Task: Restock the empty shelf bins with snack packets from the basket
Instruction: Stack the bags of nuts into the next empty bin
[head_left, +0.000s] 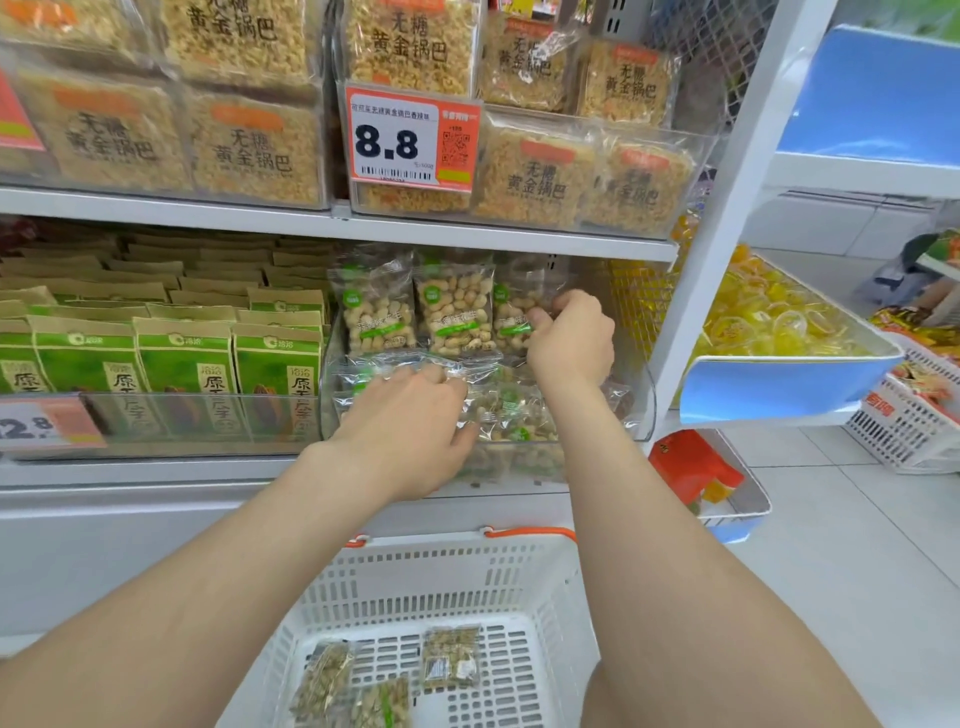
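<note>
— Where's the basket (415, 577)?
— Below the shelf (156, 470), with three packets (451, 659) in it.
— And the bin (636, 410)?
— On that shelf, right of the seed packs (182, 364). At its back peanut packets (454, 309) stand in a row; more lie in front. The left hand (410, 415) is on those, the right hand (571, 338) at the rightmost standing one.

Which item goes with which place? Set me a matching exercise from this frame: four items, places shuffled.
1 right hand
2 left hand
3 white basket
4 8.8 price tag

A on the upper bin front
B on flat packets at the clear bin front
C nearest the camera, three packets inside
D pinching an upright peanut packet, back row

Pairs: 1-D, 2-B, 3-C, 4-A
</note>
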